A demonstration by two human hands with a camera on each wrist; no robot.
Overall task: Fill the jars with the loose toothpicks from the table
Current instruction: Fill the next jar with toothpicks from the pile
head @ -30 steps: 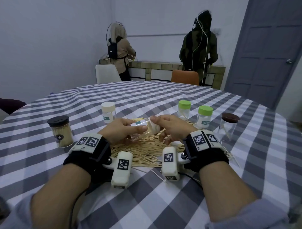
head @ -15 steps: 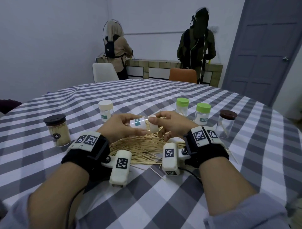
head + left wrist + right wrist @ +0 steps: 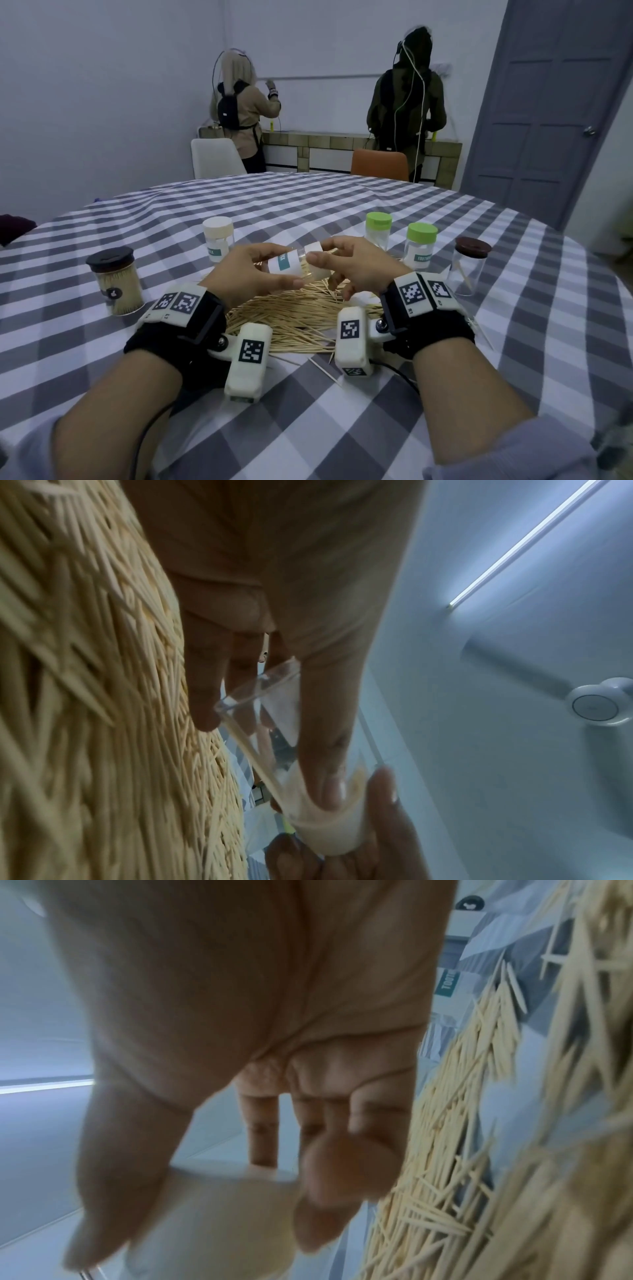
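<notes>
The loose toothpicks (image 3: 291, 315) lie heaped on the desk (image 3: 342, 428) under both wrists. Above them the left hand (image 3: 246, 274) grips a small jar (image 3: 289, 265) on its side, while the right hand (image 3: 349, 265) pinches its cream lid (image 3: 320, 262) (apparently capping). Next, probably, seating the lid squarely; beyond stand lidded jars.

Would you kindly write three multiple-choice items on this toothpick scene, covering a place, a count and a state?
1. Where is the dark-lidded jar packed with toothpicks?
A. far left
B. far right
C. in hand

2. How many green-lidded jars stand on the checked tablecloth?
A. one
B. two
C. four

3. How is the small clear labelled jar held?
A. upright on the table
B. on its side between both hands
C. upside down on the loose toothpick pile

Answers:
1 A, it stands left of everything.
2 B, two side by side.
3 B, left hand grips the body, right hand the cream lid.
</notes>
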